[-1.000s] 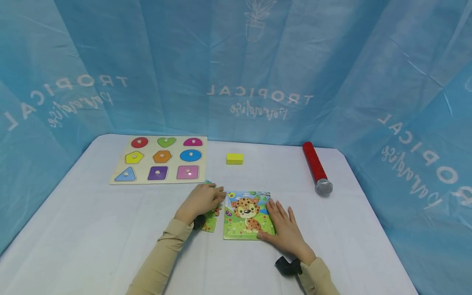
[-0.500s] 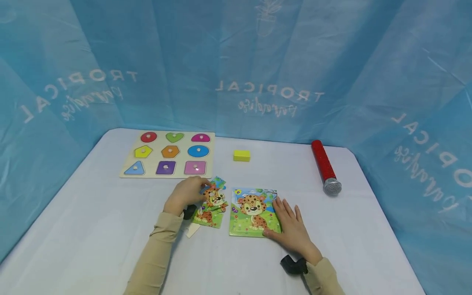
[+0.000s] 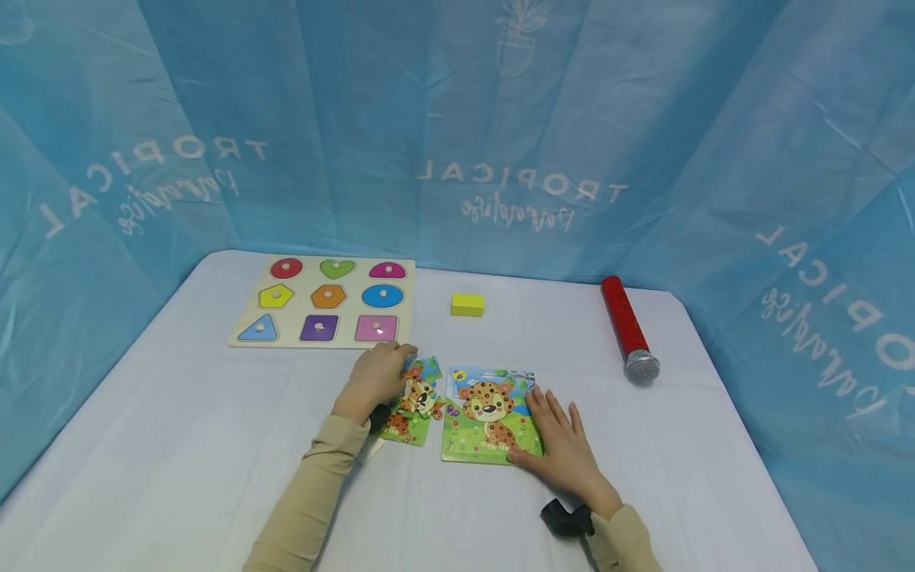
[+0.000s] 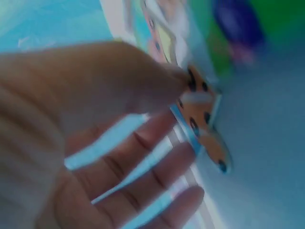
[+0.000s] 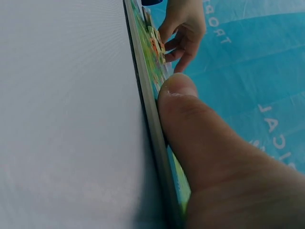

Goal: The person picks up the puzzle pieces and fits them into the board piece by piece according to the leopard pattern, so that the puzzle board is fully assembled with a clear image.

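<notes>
In the head view, my left hand [image 3: 376,376] is over loose leopard-picture puzzle pieces [image 3: 400,430], left of the puzzle board. Up close in the left wrist view, its thumb and index finger pinch an orange, black-spotted puzzle piece [image 4: 202,117]; the other fingers stretch out loosely. The square puzzle board [image 3: 461,449] carries a leopard on grass under blue sky. My right hand [image 3: 567,451] rests along the board's right side, fingers extended. From the right wrist view, the right thumb [image 5: 190,124] presses at the board's edge.
Behind my left hand lies a shape board [image 3: 322,314] with knobbed coloured shapes. A yellow block [image 3: 467,305] and a red microphone [image 3: 629,330] lie farther back. A pale piece [image 3: 372,450] pokes out below the left wrist. Blue curtains [image 3: 457,135] surround the white table.
The left hand moved left off the board's edge to the loose pieces, then slightly right again with a leopard-face piece. The view shifted a little; the right hand stays on the board.
</notes>
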A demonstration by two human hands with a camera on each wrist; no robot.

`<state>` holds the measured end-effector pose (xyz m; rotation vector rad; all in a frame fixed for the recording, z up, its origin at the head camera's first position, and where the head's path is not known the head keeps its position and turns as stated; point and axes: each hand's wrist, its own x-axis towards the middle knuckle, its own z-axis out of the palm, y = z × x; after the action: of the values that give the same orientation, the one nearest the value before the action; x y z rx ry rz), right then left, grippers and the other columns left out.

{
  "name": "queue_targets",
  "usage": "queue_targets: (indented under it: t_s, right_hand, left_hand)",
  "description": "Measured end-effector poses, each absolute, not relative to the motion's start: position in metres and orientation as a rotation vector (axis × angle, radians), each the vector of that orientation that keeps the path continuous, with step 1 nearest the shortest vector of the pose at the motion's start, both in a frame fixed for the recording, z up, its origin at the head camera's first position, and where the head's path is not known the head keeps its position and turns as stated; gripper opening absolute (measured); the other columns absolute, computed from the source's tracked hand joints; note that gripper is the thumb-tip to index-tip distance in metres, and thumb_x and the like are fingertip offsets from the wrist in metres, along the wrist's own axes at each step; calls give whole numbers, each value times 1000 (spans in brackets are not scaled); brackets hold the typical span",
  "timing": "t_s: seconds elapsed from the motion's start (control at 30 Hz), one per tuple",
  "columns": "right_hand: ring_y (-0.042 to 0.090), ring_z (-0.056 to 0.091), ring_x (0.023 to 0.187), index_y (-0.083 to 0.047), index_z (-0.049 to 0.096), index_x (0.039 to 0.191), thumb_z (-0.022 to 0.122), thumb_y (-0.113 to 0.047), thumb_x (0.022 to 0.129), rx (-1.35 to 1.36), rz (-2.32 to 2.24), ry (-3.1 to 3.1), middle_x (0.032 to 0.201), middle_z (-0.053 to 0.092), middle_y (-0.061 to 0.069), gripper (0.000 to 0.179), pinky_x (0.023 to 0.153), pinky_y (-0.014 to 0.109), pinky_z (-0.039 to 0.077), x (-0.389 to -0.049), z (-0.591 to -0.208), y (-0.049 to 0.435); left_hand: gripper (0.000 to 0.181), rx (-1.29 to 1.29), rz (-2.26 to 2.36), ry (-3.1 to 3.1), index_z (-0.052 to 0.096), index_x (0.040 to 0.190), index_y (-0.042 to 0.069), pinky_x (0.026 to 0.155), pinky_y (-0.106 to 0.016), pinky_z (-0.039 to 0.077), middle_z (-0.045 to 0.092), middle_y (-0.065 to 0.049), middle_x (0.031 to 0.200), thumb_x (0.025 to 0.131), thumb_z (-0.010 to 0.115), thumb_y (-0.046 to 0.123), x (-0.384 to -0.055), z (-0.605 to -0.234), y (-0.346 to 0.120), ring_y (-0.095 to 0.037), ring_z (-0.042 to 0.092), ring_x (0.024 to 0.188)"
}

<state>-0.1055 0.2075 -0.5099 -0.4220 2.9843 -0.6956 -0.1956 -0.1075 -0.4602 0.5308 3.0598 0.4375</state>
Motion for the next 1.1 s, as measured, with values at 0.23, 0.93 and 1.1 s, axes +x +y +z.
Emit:
queue_targets:
  t_s: [0.23,0.93,1.1]
  right_hand:
    - [36,18,149,-8,27,153,69,-56,79,-419,-699,2998,160,25,14,99,118,58,1,-105,-512,210]
    - [36,19,149,-9,28,153,70,-55,78,-417,-708,3003,160,24,13,97,118,59,2,-103,-509,212]
    - [36,18,149,-10,28,153,68,-57,80,-432,-711,2984,160,24,12,96,118,59,2,-106,-510,209]
  left_hand:
    - [51,549,561,2990,64,122,3,86,-45,52,62,-19,114,72,74,1,-198,-460,-116,-32,60,101]
    - [28,634,1236,2720,63,123,7,76,-36,52,64,-14,114,95,59,9,-202,-457,-65,-23,60,92]
    - [30,730,1187,2624,61,123,7,65,-27,48,65,-11,102,94,60,7,-197,-461,-36,-16,60,80]
